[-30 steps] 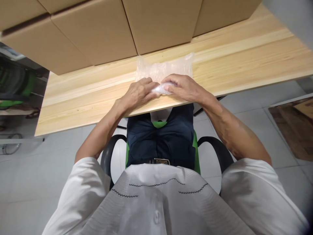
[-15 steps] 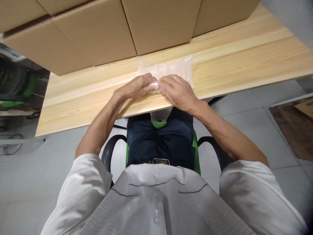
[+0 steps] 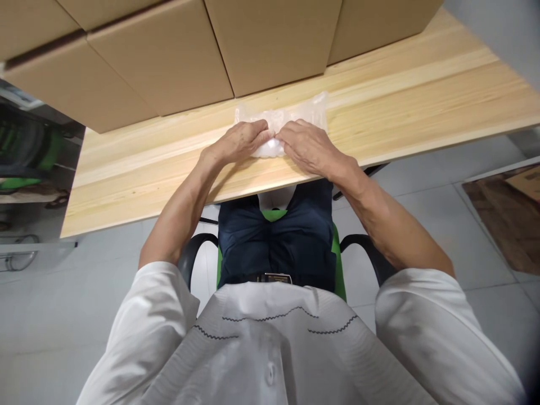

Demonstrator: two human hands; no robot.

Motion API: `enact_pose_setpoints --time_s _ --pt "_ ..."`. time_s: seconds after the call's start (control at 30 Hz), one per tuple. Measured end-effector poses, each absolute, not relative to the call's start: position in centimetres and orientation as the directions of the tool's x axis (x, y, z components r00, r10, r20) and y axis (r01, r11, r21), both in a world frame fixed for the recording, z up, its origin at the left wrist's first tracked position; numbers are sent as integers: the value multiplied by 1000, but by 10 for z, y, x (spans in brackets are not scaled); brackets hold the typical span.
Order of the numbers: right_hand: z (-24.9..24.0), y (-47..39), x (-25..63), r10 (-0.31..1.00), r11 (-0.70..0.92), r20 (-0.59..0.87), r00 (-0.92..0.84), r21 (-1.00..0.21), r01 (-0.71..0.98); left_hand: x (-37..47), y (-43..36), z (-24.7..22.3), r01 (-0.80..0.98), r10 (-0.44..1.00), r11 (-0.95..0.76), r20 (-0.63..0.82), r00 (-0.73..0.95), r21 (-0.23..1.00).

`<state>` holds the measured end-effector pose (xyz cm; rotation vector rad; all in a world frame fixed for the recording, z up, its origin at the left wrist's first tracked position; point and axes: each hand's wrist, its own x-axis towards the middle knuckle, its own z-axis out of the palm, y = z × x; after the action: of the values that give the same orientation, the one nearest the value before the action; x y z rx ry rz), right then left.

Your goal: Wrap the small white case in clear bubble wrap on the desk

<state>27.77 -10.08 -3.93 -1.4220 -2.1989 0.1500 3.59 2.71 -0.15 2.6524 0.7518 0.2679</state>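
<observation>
A piece of clear bubble wrap (image 3: pixel 317 109) lies on the wooden table near its front edge, with something white and shiny (image 3: pixel 272 148) showing at its near side between my hands. Whether that white patch is a separate object under the film I cannot tell. My left hand (image 3: pixel 242 139) grips the wrap from the left, fingers curled and thumb pointing inward. From the right, my right hand (image 3: pixel 310 147) pinches the wrap with bent fingers. The two sets of fingertips nearly meet at the middle of the wrap.
Large cardboard boxes (image 3: pixel 158 62) stand along the back of the wooden table (image 3: pixel 422 95). Below its front edge are my legs on a green chair with black armrests (image 3: pixel 365 253). On the floor at the right lies a brown mat (image 3: pixel 506 219).
Both hands have shifted slightly away from me with the near side of the wrap. More of the white, shiny part now shows beneath my fingers, and the wrap's far edge stands up more.
</observation>
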Motion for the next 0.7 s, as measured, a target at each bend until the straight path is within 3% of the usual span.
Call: enact_pose_setpoints --time_s 0.23,0.47,0.7 --pt "-43 -79 282 897 412 323 -303 -358 838 43 38 -18 597 644 -744 87 760 299" --pt "-50 -94 264 862 395 450 -234 -304 867 46 41 -23 576 645 -747 151 749 330" --pt "-56 -97 257 813 479 486 -320 -249 842 53 58 -41 593 665 -738 197 720 322"
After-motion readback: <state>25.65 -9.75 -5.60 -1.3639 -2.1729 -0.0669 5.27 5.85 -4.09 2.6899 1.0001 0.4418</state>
